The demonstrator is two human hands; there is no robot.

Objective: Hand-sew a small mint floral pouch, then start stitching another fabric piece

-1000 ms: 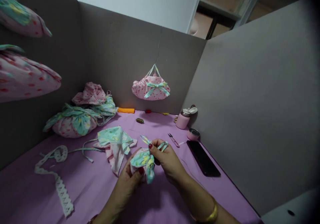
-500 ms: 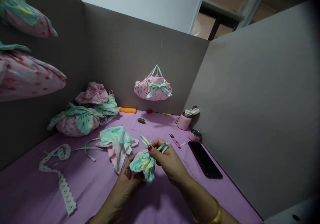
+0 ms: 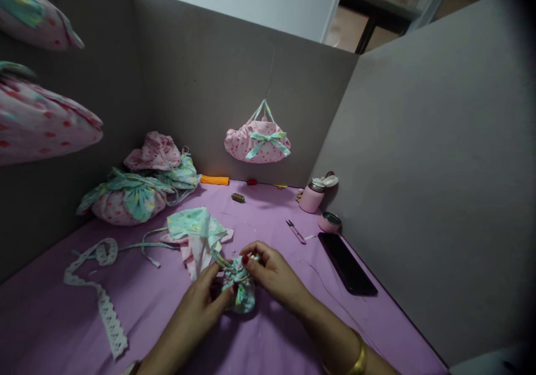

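Observation:
A small gathered fabric pouch (image 3: 243,297), mint green with yellow and pink patches, sits low over the purple cloth between my hands. My left hand (image 3: 205,294) grips its left side, thumb across the front and fingers behind. At its gathered top, my right hand (image 3: 272,272) pinches the fabric or its tie between thumb and fingers; the exact hold is partly hidden. A thin strap sticks out at the pouch's upper left. Just behind lie loose mint and pink fabric pieces (image 3: 195,224) with long ties.
White lace trim (image 3: 109,313) lies at left, near stuffed fabric bags (image 3: 129,199). Thread snips (image 3: 296,231), a phone (image 3: 347,263), a pink jar (image 3: 312,197) and its lid (image 3: 330,222) are at right. A thread spool (image 3: 238,197) lies behind. A polka-dot bag (image 3: 259,143) hangs before the grey back panel (image 3: 201,85).
Both hands have lowered the pouch toward the cloth and turned it, so its gathered top now shows. My right hand's fingers have shifted along the gathers. The view has tilted slightly.

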